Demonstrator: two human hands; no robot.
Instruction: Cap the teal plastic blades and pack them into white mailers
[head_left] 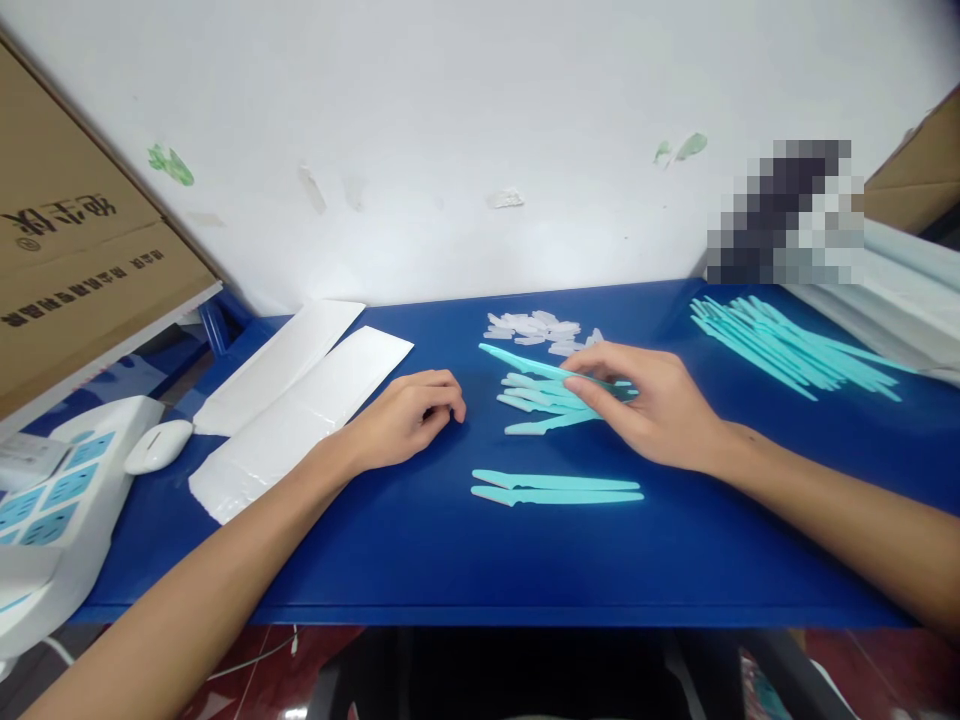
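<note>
My right hand (649, 405) pinches a turquoise eyebrow razor (517, 360) between thumb and fingers, its blade end pointing left. Beneath it lies a fanned group of similar turquoise razors (540, 398), partly covered by the hand. My left hand (409, 420) rests on the table left of that group, its fingers loosely curled and nothing visible in them. Two more eyebrow razors (559, 488) lie side by side in front of the hands. Behind the group is a scatter of small translucent white caps (534, 326).
A larger pile of turquoise razors (795, 345) lies at the right of the blue table (450, 570). Two white packets (300, 410) lie at left, near a white case (158, 447) and a power strip (60, 500). A cardboard box (82, 220) stands far left, before the wall.
</note>
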